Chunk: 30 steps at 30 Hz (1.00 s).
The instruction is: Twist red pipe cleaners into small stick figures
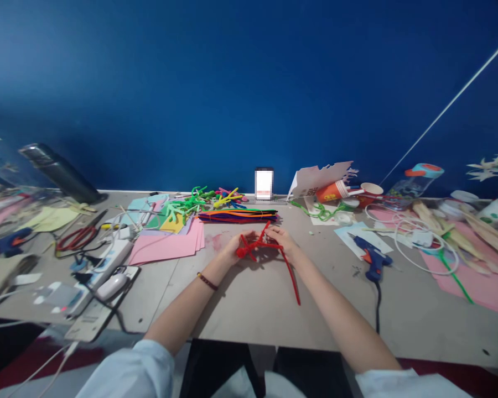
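A figure of bent red pipe cleaners (253, 246) is held between my two hands, just above the table's middle. My left hand (234, 247) is closed on its left end, where the red stems bunch together. On the other side my right hand (284, 241) pinches the upper right part. One long red stem (291, 276) hangs from there toward the table's front edge. A short tip sticks up between the hands. Behind them lies a bundle of straight pipe cleaners (237, 215) in several colours, with a pile of bent green ones (191, 202) to its left.
A phone (264, 183) stands against the blue wall. Pink paper sheets (166, 243) and a power strip (108, 265) lie to the left, near a dark bottle (62, 172). A blue glue gun (373, 258), orange paper cups (332, 191) and white cables (423, 243) occupy the right.
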### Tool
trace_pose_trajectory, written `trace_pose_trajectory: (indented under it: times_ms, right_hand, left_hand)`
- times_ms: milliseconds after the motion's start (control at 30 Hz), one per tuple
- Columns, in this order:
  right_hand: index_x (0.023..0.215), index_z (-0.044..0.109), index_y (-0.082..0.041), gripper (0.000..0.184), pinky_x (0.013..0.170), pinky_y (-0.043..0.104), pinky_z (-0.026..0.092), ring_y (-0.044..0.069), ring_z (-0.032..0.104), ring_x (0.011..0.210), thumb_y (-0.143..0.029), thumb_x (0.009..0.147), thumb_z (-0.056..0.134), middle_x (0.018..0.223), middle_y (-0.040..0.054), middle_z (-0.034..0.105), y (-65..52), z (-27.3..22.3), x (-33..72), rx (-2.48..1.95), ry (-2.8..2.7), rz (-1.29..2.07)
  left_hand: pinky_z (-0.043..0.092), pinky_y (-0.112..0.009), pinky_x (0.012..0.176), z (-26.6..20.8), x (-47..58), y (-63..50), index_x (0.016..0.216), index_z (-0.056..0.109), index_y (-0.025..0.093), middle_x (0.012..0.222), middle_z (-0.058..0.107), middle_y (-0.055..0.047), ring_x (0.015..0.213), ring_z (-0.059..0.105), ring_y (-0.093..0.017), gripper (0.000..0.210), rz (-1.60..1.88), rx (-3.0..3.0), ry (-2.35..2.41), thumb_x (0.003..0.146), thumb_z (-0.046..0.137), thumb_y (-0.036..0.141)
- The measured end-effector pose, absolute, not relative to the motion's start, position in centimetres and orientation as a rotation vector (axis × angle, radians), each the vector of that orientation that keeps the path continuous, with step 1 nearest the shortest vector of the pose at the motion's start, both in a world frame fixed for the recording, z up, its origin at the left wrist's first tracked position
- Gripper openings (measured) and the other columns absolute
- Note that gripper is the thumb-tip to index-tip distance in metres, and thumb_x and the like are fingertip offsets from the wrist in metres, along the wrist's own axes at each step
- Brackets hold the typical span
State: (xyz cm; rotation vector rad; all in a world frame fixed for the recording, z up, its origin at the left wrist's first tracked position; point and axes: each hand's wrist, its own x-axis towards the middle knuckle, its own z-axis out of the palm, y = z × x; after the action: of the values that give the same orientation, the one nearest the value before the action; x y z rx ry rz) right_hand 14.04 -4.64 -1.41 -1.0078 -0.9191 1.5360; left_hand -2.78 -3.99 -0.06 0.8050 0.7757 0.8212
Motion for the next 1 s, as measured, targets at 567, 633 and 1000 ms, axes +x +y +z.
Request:
trace_pose_trajectory:
  times_ms: [567, 633, 1000]
  right_hand:
    - [0.065, 0.060, -0.017, 0.040, 0.044, 0.022, 0.040, 0.008, 0.046, 0.044, -0.048, 0.052, 0.079, 0.050, -0.0060, 0.052, -4.8, -1.6, 13.0, -1.045, -0.813, 1.424]
    - [0.067, 0.060, -0.016, 0.041, 0.041, 0.022, 0.038, 0.007, 0.044, 0.041, -0.049, 0.052, 0.079, 0.049, -0.0066, 0.051, -5.1, -1.4, 12.8, -1.044, -0.838, 1.431]
    - [0.073, 0.065, -0.017, 0.036, 0.038, 0.019, 0.035, 0.006, 0.043, 0.044, -0.048, 0.058, 0.075, 0.056, -0.0053, 0.050, -5.1, -1.0, 13.2, -1.051, -1.002, 1.317]
  left_hand:
    - [0.038, -0.041, 0.093, 0.1, -2.5, -5.6, 0.100, 0.063, 0.019, 0.093, 0.067, -0.009, 0.094, 0.058, -0.023, 0.026, 1.164, 2.683, 1.259, 0.076, 0.055, 0.013]
    - [0.038, -0.040, 0.090, 0.3, -2.7, -5.6, 0.091, 0.065, 0.020, 0.090, 0.068, -0.008, 0.089, 0.060, -0.022, 0.018, 1.187, 2.635, 1.301, 0.080, 0.052, 0.015]
    - [0.036, -0.024, 0.052, 1.3, -2.5, -5.2, 0.072, 0.068, 0.014, 0.059, 0.061, -0.002, 0.053, 0.050, -0.012, 0.028, 1.025, 1.370, 1.103, 0.068, 0.067, 0.042]
